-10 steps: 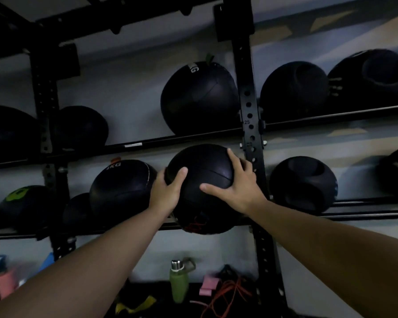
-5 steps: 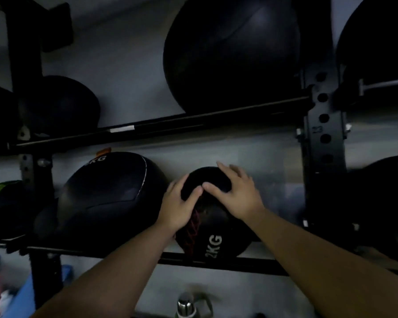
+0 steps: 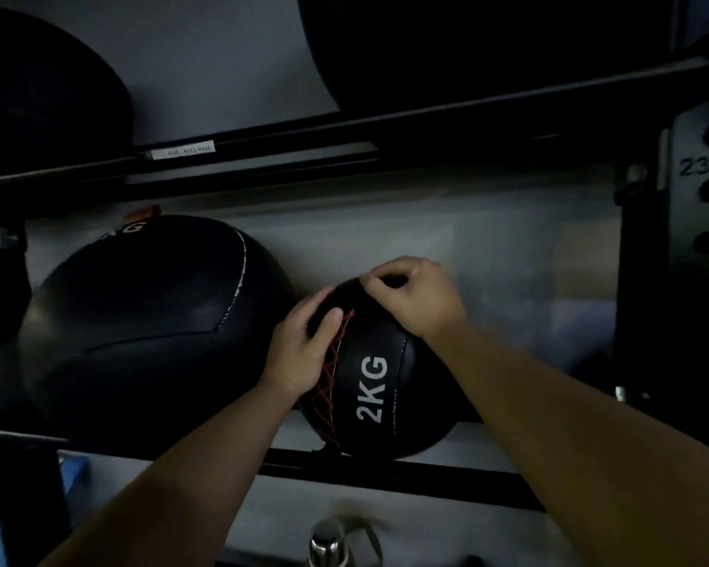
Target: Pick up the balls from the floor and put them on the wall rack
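A black ball marked 2KG (image 3: 379, 386), with red lacing down its left seam, rests on the lower rail of the black wall rack (image 3: 385, 470). My left hand (image 3: 299, 349) lies flat against the ball's upper left side, thumb on the lacing. My right hand (image 3: 416, 296) sits on top of the ball with its fingers curled, pinching at the top edge. A bigger black ball (image 3: 148, 321) sits on the same rail just to the left, touching or nearly touching the 2KG ball.
Two more large black balls (image 3: 447, 43) (image 3: 42, 88) sit on the upper rail (image 3: 344, 128). A perforated black upright marked 23 (image 3: 700, 206) stands at the right. Below the rack are a metal bottle top (image 3: 328, 544) and something blue (image 3: 1, 521).
The ball went from held in front of the rack to resting on the lower rail. The view moved closer. My right fingers curled up on the ball's top.
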`<action>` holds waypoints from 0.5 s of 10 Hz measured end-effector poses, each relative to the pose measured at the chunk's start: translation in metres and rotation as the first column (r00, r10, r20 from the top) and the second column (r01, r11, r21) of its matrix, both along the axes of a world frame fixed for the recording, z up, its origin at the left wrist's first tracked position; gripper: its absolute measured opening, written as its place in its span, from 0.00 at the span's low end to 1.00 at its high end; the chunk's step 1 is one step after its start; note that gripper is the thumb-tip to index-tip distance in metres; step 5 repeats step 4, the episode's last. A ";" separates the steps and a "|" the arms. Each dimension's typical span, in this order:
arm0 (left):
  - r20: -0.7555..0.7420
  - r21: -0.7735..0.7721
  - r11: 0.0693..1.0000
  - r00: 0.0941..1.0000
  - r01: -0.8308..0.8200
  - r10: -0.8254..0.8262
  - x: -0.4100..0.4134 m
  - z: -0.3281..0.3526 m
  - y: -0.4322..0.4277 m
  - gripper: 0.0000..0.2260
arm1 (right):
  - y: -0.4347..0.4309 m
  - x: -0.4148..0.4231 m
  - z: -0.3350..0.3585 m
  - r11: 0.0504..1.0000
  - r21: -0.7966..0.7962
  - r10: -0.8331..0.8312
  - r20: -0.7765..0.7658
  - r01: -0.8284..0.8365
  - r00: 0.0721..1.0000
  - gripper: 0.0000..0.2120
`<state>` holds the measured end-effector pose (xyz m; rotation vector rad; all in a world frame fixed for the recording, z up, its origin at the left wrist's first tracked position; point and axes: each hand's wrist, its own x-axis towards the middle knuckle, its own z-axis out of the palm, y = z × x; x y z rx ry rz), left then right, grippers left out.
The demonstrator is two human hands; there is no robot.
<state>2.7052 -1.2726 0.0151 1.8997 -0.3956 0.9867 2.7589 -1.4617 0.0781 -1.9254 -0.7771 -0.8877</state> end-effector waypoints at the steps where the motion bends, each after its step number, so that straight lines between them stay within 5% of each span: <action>1: -0.045 0.081 0.996 0.998 -0.038 0.041 -0.017 -0.005 0.000 0.35 | -0.009 -0.028 -0.007 0.978 -0.131 -0.154 0.084 0.164 0.984 0.20; 2: -0.222 0.198 0.979 0.971 -0.051 0.095 -0.049 -0.018 0.011 0.36 | -0.016 -0.079 -0.028 0.862 -0.382 -0.358 0.008 0.333 0.934 0.29; 3: -0.292 0.275 0.961 0.952 -0.014 0.097 -0.073 -0.033 0.021 0.41 | -0.023 -0.116 -0.049 0.850 -0.431 -0.392 -0.135 0.303 0.910 0.33; 5: -0.294 0.306 0.947 0.956 0.094 0.000 -0.101 -0.040 0.039 0.44 | -0.026 -0.165 -0.054 0.840 -0.405 -0.461 -0.180 0.362 0.869 0.34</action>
